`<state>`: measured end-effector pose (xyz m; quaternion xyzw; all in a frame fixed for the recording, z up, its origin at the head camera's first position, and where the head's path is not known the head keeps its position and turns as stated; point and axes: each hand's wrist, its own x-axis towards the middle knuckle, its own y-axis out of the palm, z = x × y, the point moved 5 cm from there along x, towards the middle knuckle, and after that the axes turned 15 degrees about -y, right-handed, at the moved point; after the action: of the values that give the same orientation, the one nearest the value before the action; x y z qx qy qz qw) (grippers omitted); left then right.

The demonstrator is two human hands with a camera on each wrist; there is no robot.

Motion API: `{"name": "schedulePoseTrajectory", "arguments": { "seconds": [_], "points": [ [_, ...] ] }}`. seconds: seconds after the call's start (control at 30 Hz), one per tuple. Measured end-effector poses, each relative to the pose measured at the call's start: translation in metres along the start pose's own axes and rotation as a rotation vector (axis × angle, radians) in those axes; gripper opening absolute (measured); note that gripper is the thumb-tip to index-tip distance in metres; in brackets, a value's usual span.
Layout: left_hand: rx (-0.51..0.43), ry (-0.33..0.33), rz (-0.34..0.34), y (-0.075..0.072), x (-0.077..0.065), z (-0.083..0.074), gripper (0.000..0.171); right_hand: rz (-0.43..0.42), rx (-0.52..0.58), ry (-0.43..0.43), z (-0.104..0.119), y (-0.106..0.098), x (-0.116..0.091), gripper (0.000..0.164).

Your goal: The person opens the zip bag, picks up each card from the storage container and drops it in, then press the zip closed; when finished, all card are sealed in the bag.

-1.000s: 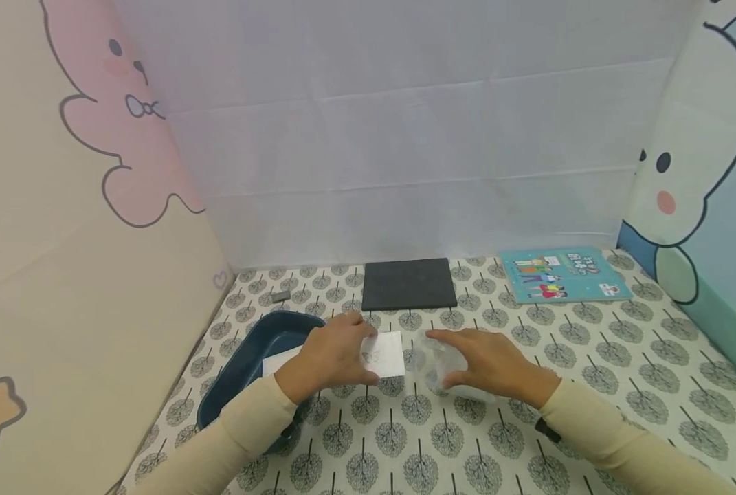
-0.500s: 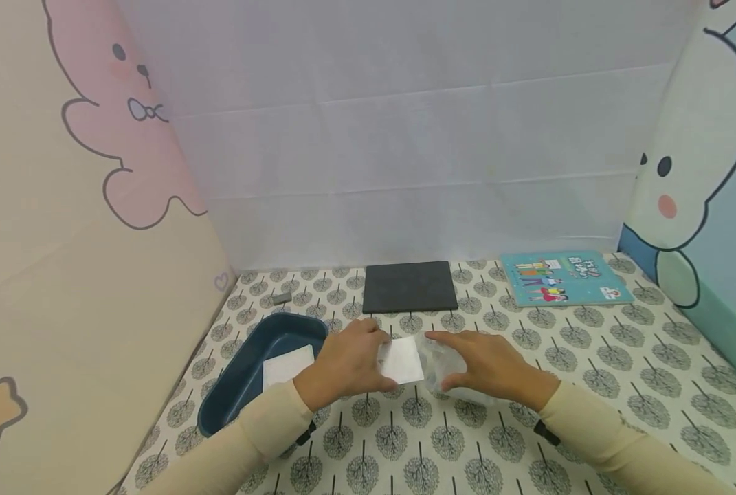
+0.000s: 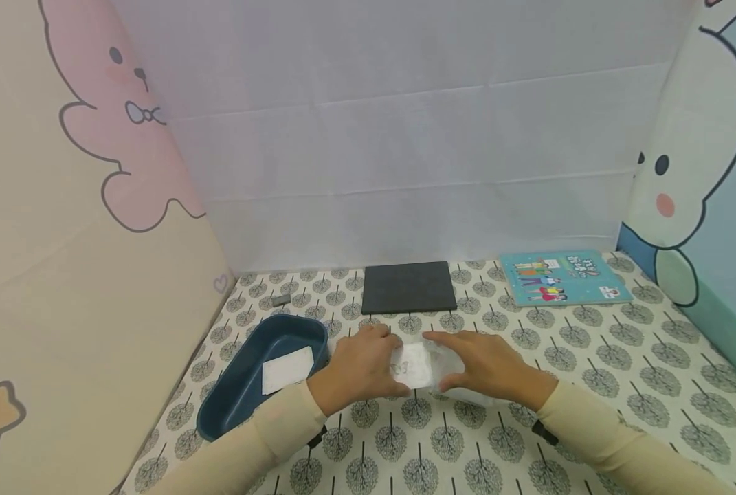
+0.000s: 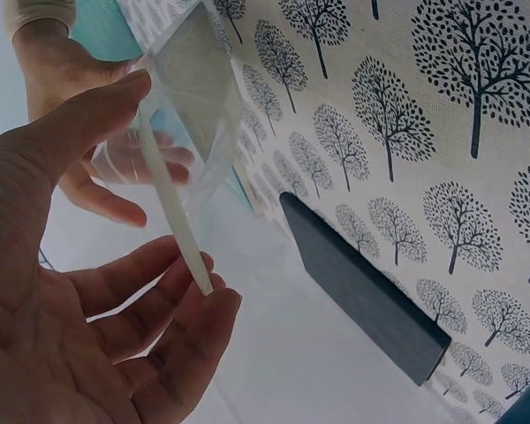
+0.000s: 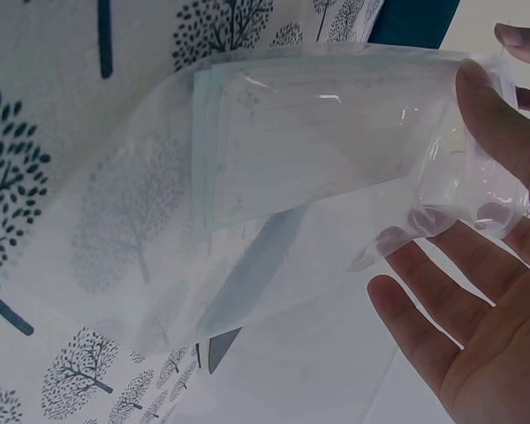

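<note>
My left hand (image 3: pixel 364 364) grips a flat white rectangular pack (image 3: pixel 414 366) with a faint print. In the left wrist view, thumb and fingertips hold it by opposite edges, seen nearly edge-on. Facing it, my right hand (image 3: pixel 494 362) holds a clear plastic bag (image 3: pixel 474 397) with thumb and fingers spread around its mouth. The pack's right end is at the bag's mouth. Through the film in the right wrist view, pale layered flat pieces (image 5: pixel 309 141) show inside the bag. How far the held pack reaches in is hard to tell.
A dark blue tray (image 3: pixel 228 409) at left holds another flat white piece (image 3: pixel 287 370). Behind the hands lie a black flat slab (image 3: pixel 409 287), a small grey block (image 3: pixel 281 300) and a teal illustrated book (image 3: pixel 565 277) on the tree-print cloth (image 3: pixel 417 447).
My left hand has moved right with the white pack, from near the tray up to the bag's mouth. The right hand and the bag have stayed nearly still.
</note>
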<state>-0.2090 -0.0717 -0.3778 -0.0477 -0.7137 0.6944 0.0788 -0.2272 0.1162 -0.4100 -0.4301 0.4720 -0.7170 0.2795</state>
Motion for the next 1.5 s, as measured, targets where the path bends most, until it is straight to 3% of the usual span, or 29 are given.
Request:
{"name": "schedulePoseTrajectory", "arguments": {
  "seconds": [0.2, 0.33, 0.5, 0.7, 0.87, 1.0, 1.13, 1.23, 1.3, 1.5],
  "points": [
    [-0.056, 0.027, 0.032, 0.001, 0.002, -0.006, 0.046, -0.004, -0.008, -0.004, -0.001, 0.000, -0.001, 0.086],
    [-0.114, 0.054, 0.070, 0.002, 0.003, -0.009, 0.040, 0.003, -0.001, -0.009, 0.000, 0.002, 0.000, 0.086],
    [-0.152, 0.066, 0.073, 0.003, 0.003, -0.012, 0.039, 0.007, 0.004, -0.022, 0.001, 0.004, 0.001, 0.085],
    [-0.114, 0.086, 0.025, 0.006, 0.003, -0.017, 0.039, 0.015, -0.003, 0.001, 0.001, 0.003, 0.002, 0.085],
    [-0.149, 0.098, 0.011, 0.002, 0.000, -0.010, 0.040, 0.029, -0.005, 0.021, 0.001, 0.002, 0.001, 0.084],
    [-0.186, 0.051, 0.038, -0.007, -0.003, 0.004, 0.052, 0.010, -0.017, -0.004, 0.002, -0.001, 0.001, 0.084],
    [-0.203, 0.028, 0.127, -0.008, -0.005, 0.013, 0.057, -0.009, -0.025, -0.021, 0.001, -0.002, 0.001, 0.085],
    [-0.254, 0.046, 0.189, -0.004, -0.007, 0.012, 0.053, -0.007, -0.018, -0.014, 0.001, -0.001, 0.000, 0.085],
    [-0.262, 0.064, 0.193, -0.001, -0.007, 0.010, 0.050, 0.000, -0.006, -0.006, 0.001, 0.000, 0.000, 0.085],
    [-0.197, 0.073, 0.201, 0.007, -0.006, 0.000, 0.052, -0.004, 0.011, -0.017, 0.004, -0.001, 0.002, 0.084]
  ]
}}
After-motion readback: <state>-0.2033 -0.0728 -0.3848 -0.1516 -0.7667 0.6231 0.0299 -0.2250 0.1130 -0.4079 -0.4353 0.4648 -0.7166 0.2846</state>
